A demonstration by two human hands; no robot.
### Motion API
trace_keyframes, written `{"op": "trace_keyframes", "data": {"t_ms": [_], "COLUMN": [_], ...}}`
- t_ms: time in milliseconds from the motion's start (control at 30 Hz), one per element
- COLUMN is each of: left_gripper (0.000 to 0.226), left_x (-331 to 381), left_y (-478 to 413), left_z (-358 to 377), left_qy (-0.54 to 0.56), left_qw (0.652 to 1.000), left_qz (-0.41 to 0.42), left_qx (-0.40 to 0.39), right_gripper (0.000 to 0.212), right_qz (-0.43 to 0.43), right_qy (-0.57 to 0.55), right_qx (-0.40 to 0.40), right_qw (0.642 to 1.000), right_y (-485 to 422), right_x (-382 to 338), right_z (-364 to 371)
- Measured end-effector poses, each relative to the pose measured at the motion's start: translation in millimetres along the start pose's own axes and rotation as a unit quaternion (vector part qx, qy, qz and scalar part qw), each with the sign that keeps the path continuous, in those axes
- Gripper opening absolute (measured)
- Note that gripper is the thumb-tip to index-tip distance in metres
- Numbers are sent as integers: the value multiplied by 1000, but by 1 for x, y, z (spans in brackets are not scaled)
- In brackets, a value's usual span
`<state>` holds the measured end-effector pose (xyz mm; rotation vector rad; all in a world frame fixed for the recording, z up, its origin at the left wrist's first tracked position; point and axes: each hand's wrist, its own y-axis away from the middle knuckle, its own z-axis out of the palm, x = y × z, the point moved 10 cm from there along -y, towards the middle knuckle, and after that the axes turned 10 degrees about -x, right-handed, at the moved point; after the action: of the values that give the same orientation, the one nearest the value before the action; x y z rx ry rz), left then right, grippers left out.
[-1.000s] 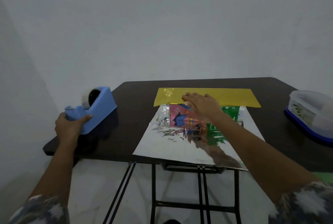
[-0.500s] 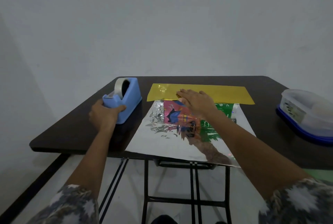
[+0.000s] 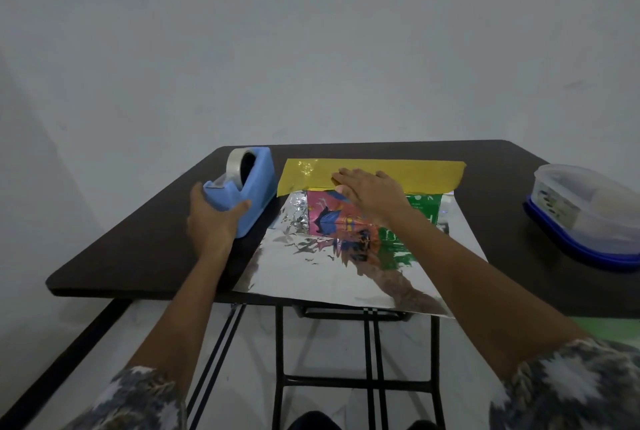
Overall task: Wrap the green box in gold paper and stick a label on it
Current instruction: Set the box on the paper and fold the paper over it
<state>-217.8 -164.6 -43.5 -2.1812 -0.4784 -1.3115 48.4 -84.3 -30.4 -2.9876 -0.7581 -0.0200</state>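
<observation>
Upper centre: the gold paper (image 3: 415,173) showed a smooth satin yellow face with one glossy glint at its left end. Its inner face was mirror-bright silver foil, crinkled beside the green box (image 3: 424,204), which was glossy printed card. Centre left: the tape dispenser (image 3: 254,187) was smooth matt blue plastic and the tape roll (image 3: 235,161) was clear and shiny. The table (image 3: 138,249) was dark and smooth with low sheen. Right edge: the container (image 3: 581,208) was translucent plastic.
</observation>
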Motion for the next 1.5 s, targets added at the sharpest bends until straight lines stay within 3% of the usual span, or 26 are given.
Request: {"op": "trace_keyframes", "data": {"t_ms": [67,100,167,233,267,500,700,833,933,1067,1233,1500], "left_gripper": [84,72,50,43,40,18,20,20,19,18,19,25], "left_x": [43,71,110,111,105,109,107,104,104,103,102,107], "left_y": [13,23,38,38,33,20,24,21,20,20,19,23], "left_z": [-4,3,45,94,110,125,124,126,128,128,128,126], "left_qy": [-39,-72,-114,-157,-186,-285,-299,-295,-297,-294,-286,-296], "left_qw": [985,960,913,890,881,866,875,879,877,877,880,873], "left_qz": [162,266,384,369,357,384,353,343,346,350,347,347], "left_qx": [37,39,-73,-218,-247,-146,-145,-149,-150,-147,-153,-172], "right_gripper": [50,50,50,50,50,48,48,47,58,44,42,34], "right_qz": [-2,-3,-2,0,1,-1,11,53,65,71,21,63], "right_qy": [1,0,-3,-5,-6,-10,76,37,-31,-135,-51,-51], "right_qx": [1,1,1,0,1,-12,-12,37,82,163,226,291], "right_qw": [1000,1000,1000,1000,1000,1000,997,997,994,975,972,953], "right_y": [-1,-2,-2,-2,-1,2,34,73,103,128,112,102], "right_x": [0,0,1,-1,-3,0,40,92,121,139,111,105], "right_z": [0,1,1,1,1,-7,-7,-3,-2,-12,-29,-27]}}
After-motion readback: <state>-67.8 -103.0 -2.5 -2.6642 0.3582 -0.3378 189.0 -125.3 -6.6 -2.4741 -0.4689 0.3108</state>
